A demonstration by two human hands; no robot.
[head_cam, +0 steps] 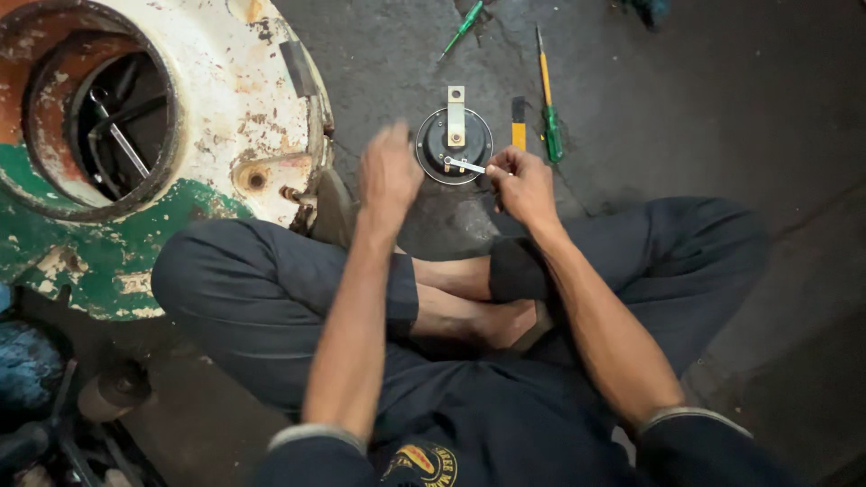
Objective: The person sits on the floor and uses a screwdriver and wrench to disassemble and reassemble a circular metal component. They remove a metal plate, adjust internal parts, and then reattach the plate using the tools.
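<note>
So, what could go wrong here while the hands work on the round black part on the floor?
The small spanner in the right hand could slip off the round black part, since the part lies loose on the floor. The left hand is at its edge and might get hit. The screwdrivers nearby could be knocked away.

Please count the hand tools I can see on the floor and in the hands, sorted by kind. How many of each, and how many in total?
Screwdrivers: 2, a green one and a yellow-and-green one
Small wrench: 1, held by the right hand on the round black part
Small yellow-and-black tool: 1, kind unclear
Total: 4
</note>
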